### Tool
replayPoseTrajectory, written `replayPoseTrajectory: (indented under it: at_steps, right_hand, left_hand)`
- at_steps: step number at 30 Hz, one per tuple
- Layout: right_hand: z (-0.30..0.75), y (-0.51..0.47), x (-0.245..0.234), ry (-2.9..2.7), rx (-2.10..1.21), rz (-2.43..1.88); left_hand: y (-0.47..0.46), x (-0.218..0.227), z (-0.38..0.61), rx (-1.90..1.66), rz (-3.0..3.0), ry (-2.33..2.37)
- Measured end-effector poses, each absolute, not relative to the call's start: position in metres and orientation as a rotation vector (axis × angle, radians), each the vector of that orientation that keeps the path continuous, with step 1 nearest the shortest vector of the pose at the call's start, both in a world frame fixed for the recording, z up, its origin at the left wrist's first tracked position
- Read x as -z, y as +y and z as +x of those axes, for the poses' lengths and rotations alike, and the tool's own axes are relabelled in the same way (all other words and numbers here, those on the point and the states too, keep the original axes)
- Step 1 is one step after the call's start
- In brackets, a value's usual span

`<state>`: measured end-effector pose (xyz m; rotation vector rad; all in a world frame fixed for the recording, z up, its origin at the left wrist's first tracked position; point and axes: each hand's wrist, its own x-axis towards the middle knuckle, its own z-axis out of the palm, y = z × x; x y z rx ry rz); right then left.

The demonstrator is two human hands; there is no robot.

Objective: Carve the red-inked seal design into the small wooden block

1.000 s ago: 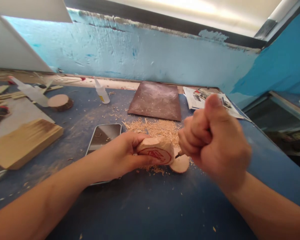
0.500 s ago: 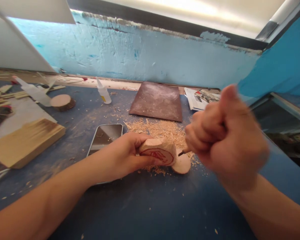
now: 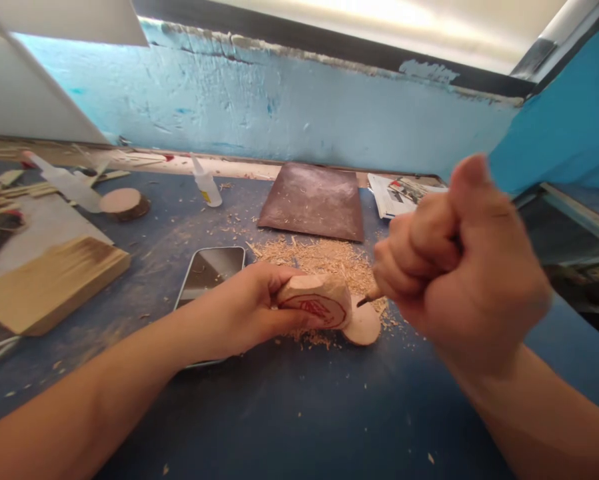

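My left hand (image 3: 246, 310) grips a round piece of light wood (image 3: 315, 301) with a red drawn design on its face, tilted on its edge on the blue table (image 3: 289, 413). A second flat wooden disc (image 3: 364, 327) lies under and right of it. My right hand (image 3: 459, 267) is a fist, thumb up, closed round a small carving tool whose dark tip (image 3: 363, 302) pokes out just right of the wood piece, a little apart from it. Wood shavings (image 3: 319, 257) lie heaped behind the piece.
A phone (image 3: 210, 270) lies left of my left hand. A brown sheet (image 3: 313, 200) and printed papers (image 3: 402, 195) lie at the back. A glue bottle (image 3: 206, 183), a wood slice (image 3: 123, 203) and a wooden block (image 3: 49, 283) are to the left.
My right fist with the tool has lifted and pulled back to the right, away from the wood piece. My left hand and the wood have stayed put.
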<state>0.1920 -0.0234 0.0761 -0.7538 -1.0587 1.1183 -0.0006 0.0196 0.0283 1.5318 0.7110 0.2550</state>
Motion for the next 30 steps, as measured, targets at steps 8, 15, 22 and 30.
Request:
replayPoseTrajectory:
  at_steps: [8, 15, 22, 30]
  right_hand:
    - [0.196, -0.026, -0.089, -1.077, -1.025, -0.796]
    - [0.196, -0.024, -0.084, -1.056, -1.072, -0.783]
    - [0.191, -0.023, -0.074, -1.024, -1.126, -0.796]
    - [0.191, -0.023, -0.074, -1.046, -1.107, -0.79]
  left_hand:
    - [0.02, -0.025, 0.0, -0.264, 1.475, 0.7]
    - [0.022, -0.024, -0.001, -0.24, 1.48, 0.727]
    - [0.02, -0.028, 0.0, -0.24, 1.489, 0.73]
    - [0.02, -0.027, 0.0, -0.26, 1.511, 0.745]
